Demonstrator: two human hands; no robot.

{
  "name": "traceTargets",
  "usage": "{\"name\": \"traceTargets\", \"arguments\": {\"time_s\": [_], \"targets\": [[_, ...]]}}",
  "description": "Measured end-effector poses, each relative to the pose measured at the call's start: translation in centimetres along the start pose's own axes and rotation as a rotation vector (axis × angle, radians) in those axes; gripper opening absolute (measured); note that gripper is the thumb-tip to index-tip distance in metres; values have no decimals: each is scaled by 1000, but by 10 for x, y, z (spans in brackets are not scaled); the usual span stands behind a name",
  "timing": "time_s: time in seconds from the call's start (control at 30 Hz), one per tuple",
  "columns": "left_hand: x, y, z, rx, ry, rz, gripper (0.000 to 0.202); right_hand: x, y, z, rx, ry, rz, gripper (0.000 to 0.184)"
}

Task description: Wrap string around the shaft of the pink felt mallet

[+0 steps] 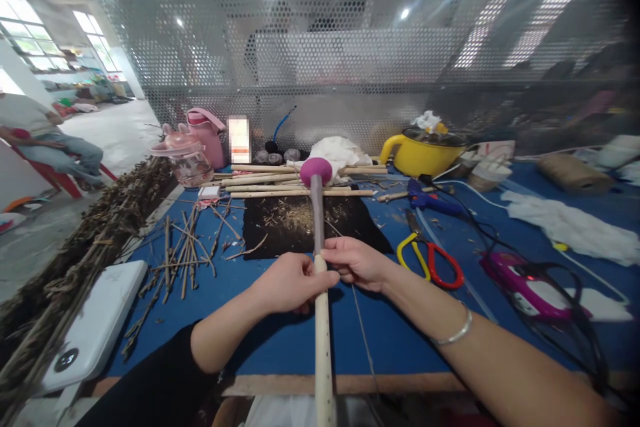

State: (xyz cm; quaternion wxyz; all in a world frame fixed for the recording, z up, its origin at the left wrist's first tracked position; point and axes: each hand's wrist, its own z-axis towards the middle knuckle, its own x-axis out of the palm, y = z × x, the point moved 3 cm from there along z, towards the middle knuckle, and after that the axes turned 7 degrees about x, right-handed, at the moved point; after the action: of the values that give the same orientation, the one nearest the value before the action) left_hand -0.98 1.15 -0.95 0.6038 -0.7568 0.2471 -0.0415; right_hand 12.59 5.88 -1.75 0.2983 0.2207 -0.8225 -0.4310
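Observation:
A long pale wooden stick [323, 347] runs away from me over the table edge. Its far part is wrapped in grey [318, 213] and ends in a purple ball-like head [316, 172]. My left hand [295, 282] is closed around the stick, thumb across the top. Just beyond it, my right hand [357, 263] is closed in a pinch at the lower end of the grey part. A thin grey strand [364, 330] hangs from under the right hand toward the table edge. What lies inside the right fingertips is mostly hidden.
Scissors [431, 260] and a blue glue gun [435, 199] lie right, near a magenta device [525, 287] with cables. Behind are a yellow pot [425, 159] and wooden sticks [270, 181]. Left are twigs [187, 247] and a white power bank [95, 327]. A person sits far left.

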Motion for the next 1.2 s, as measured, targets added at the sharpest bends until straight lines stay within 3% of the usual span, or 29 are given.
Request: {"name": "traceTargets", "arguments": {"time_s": [0.1, 0.23, 0.43, 0.5, 0.57, 0.67, 0.77, 1.03, 1.13, 1.2], "targets": [[-2, 9, 3, 41, -109, 164, 47, 1, -2, 2, 15, -68, -62, 30], [1, 7, 4, 39, -29, 64, 42, 2, -1, 1, 23, -50, -40, 30], [5, -14, -2, 38, 177, -335, 37, 2, 4, -5, 31, 70, 55, 28], [6, -13, -2, -7, 219, -381, 36, 2, 3, -5, 20, 64, 39, 29], [5, -9, -1, -52, 202, -296, 36, 3, 1, -4, 15, 20, -10, 31], [2, 0, 2, -42, 63, -66, 38, 4, -2, -2, 17, -59, -84, 33], [2, 2, 3, -10, 1, -14, 36, 3, -2, -1, 12, -77, -100, 34], [2, -14, -3, -33, 125, -319, 34, -8, 5, -4, 21, 98, -67, 27], [2, -14, -5, -71, 199, -405, 33, -8, 5, -3, 0, 86, -68, 27], [2, -9, -4, -95, 197, -331, 36, -8, 3, -1, -11, 48, -93, 27]]}}
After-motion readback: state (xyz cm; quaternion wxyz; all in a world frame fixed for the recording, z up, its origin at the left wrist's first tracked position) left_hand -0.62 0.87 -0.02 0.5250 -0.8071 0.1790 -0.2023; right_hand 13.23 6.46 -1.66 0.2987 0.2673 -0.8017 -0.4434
